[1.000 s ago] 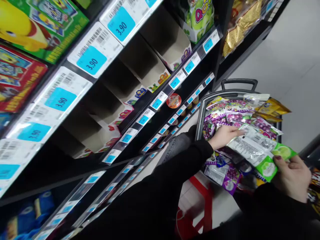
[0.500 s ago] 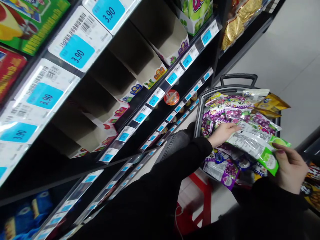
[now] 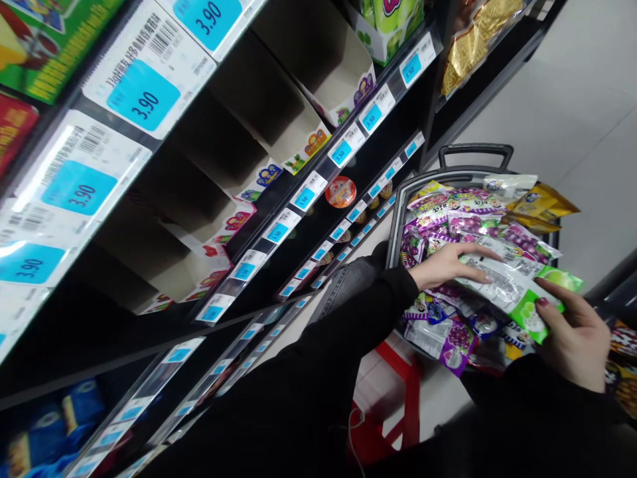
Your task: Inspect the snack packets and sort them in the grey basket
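Observation:
My left hand and my right hand both grip a stack of green-and-white candy packets above a dark basket. Left fingers lie over the packets' near end, with the thumb under it. My right thumb and fingers pinch the green end. The basket is heaped with purple grape candy packets and some yellow packets.
Dark store shelves rise at left with blue 3.90 price tags and several open cardboard display boxes. A small red cup sits on a lower shelf. A red stand holds the basket. Pale floor lies at right.
My two hands have drawn a little closer along the green packets, and my left fingers now stretch further over them. The view has shifted slightly.

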Demonstrator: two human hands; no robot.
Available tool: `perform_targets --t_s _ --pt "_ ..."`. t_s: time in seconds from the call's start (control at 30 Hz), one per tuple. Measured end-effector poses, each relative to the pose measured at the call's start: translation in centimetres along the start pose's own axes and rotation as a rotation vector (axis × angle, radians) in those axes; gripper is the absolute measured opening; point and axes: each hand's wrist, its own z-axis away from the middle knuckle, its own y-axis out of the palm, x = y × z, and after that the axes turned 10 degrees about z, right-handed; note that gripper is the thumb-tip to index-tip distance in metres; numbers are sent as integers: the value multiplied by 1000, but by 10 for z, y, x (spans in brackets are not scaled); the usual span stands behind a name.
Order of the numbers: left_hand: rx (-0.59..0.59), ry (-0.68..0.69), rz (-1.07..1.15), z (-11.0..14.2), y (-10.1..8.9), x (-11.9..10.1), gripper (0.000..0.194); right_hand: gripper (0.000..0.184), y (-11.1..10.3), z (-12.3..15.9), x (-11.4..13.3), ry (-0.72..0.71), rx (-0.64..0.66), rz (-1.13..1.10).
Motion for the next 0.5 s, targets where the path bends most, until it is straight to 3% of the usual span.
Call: perform_targets --t_s 0.17,0.37,0.5 --pt "-90 55 -99 -2 -2 1 31 27 5 -1 0 -173 -23 96" --pt "-226 146 -118 -4 -2 7 20 15 7 -5 -9 -248 -35 132" --pt "-200 184 -201 -3 -2 3 13 15 9 -6 -10 -235 -57 71"
